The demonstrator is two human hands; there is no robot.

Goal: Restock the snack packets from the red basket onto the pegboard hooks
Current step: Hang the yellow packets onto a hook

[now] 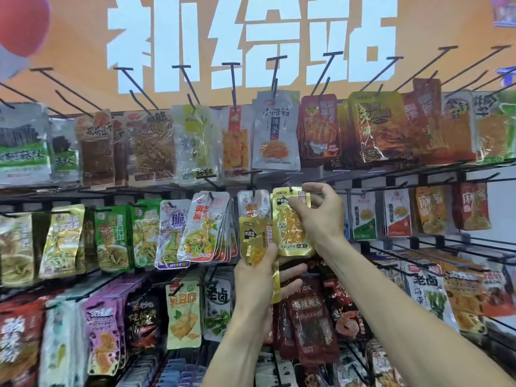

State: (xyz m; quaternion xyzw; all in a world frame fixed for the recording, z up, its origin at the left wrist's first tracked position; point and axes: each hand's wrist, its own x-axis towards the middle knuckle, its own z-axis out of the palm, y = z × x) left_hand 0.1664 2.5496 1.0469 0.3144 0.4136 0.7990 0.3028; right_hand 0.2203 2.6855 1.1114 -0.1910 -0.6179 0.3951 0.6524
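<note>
room: shop aisle, big orange wall banner with white characters [251,43] up top, no red basket in view

surface: black wire pegboard rack [405,174] crammed with rows of hanging snack bags

right hand [321,216]: pinching the top of a shiny gold foil snack packet [291,222], long axis upright, hang hole right up at a middle-row black hook [290,178]

left hand [257,277]: lower and just left, gripping a few more gold foil spare packets [255,238]

key relation: hook looks just above the right hand's pinch, so I'd guess that hand threads it; can't tell if the hole's on yet
</note>
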